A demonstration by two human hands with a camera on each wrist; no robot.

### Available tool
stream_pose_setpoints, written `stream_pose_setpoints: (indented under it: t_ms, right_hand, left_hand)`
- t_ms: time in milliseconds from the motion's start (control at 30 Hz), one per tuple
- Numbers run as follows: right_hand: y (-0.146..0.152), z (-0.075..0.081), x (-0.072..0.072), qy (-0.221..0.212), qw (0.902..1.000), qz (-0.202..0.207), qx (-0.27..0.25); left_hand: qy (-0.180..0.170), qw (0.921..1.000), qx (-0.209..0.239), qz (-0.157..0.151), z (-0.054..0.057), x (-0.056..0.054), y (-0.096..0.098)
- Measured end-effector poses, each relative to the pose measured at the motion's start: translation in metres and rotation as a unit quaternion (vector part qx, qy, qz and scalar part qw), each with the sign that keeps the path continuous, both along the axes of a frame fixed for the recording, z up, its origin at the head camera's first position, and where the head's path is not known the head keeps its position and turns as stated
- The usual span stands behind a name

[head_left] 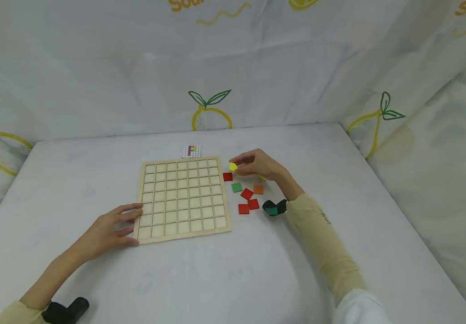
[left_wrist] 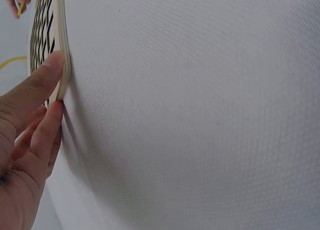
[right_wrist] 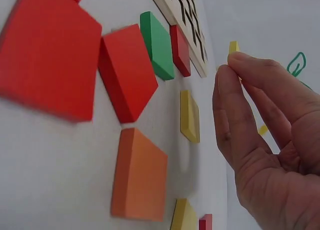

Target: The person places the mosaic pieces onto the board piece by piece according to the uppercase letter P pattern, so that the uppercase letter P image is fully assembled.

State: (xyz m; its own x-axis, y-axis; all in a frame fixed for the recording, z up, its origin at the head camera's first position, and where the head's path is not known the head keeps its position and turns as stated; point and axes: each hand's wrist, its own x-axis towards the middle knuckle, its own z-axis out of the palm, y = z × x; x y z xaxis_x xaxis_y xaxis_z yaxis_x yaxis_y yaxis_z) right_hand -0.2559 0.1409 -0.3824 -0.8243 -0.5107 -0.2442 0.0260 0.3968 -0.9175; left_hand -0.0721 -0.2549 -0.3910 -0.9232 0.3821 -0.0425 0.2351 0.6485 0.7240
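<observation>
My right hand [head_left: 259, 164] pinches a small yellow tile [head_left: 233, 167] between thumb and fingertips, raised just off the right edge of the wooden grid board [head_left: 226, 225]. The right wrist view also shows the pinch, with the tile's edge poking out above the fingertips. At the board's left side rests my left hand [head_left: 105, 231], fingers spread and fairly straight, tips touching the frame near its lower left corner. In the left wrist view, the thumb and fingertips press against that wooden edge. The board's squares hold no tiles.
Right of the board lie loose tiles: several red ones [head_left: 243, 209], a green one [head_left: 237, 187], an orange one [head_left: 258, 189] and yellow ones [right_wrist: 189, 117]. A small card [head_left: 192, 150] with a coloured grid pattern lies behind the board. White cloth [head_left: 257, 67] with lemon drawings hangs behind.
</observation>
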Motion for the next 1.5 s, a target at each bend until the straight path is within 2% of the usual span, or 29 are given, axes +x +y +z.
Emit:
stream_pose_setpoints:
  t_ms: [167,300,500,700,867,1033,1267,1500]
  right_hand:
    - [-0.013,0.001,-0.004,-0.012,0.9997,0.002,-0.021]
    - [-0.024,0.001,-0.006,-0.018,0.9992,0.01,-0.034]
    - [-0.043,-0.001,-0.007,-0.003,0.9991,0.038,-0.017]
    - [-0.062,-0.004,-0.009,0.011,0.9986,0.052,-0.004]
    - [-0.075,-0.004,-0.008,0.023,0.9981,0.057,0.0]
    - [-0.085,-0.003,-0.006,0.049,0.9965,0.066,0.013]
    - [-0.097,-0.004,-0.003,0.07,0.9955,0.057,0.027]
    - [-0.105,-0.002,-0.001,0.125,0.9872,0.068,0.071]
  left_hand:
    - [0.012,0.9997,-0.02,0.002,0.002,-0.004,0.001]
    - [-0.003,0.9997,-0.021,0.007,0.003,-0.005,0.002]
    - [-0.027,0.9996,-0.007,0.011,0.004,-0.002,0.001]
    - [-0.02,0.9996,-0.017,0.013,0.003,-0.001,0.001]
    - [-0.027,0.9995,-0.01,0.016,0.003,-0.001,0.001]
    - [-0.027,0.9995,0.0,0.015,0.002,-0.001,0.001]
    - [-0.029,0.9994,0.008,0.015,-0.001,-0.001,-0.001]
    - [-0.022,0.9997,-0.005,0.013,0.001,-0.002,-0.001]
